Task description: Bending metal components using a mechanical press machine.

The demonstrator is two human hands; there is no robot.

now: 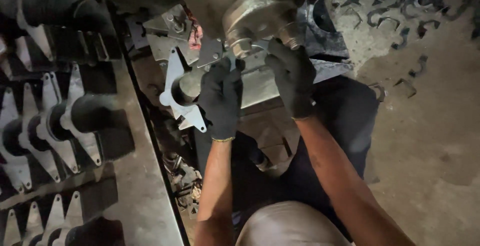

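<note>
Our left hand (220, 98) grips the bracket (181, 92) steady; our right hand (294, 76) pinches the nut (291, 37), bracing both against the machine (252, 13).

Matt black knit gloves (220, 96); dull grey metal bracket (172, 83); rough concrete floor (440, 126)

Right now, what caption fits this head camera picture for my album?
Two black-gloved hands, left hand and right hand, work at a round metal fitting above a pale metal bracket.
</note>
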